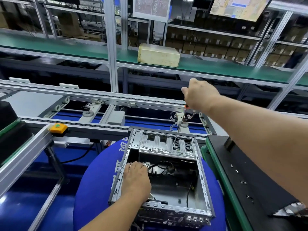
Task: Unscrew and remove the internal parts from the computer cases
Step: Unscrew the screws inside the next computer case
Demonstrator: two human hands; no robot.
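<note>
An open grey computer case (204, 184) lies on a round blue stool (93, 185) in front of me. My right hand (200, 95) grips the handle of a long screwdriver (179, 129), high above the case; its tip reaches down into the silver drive cage (160, 144) at the case's far end. My left hand (135, 179) reaches inside the case along its left wall, fingers bent over a small metal part there; whether it holds anything is hidden. Black cables (160, 165) lie inside the case.
A conveyor rail (100, 125) with a yellow button box (58, 128) runs behind the case. A black panel (246, 177) with several loose screws (243, 182) lies on the green-edged table at right. A yellowed box (158, 55) sits on the green shelf beyond.
</note>
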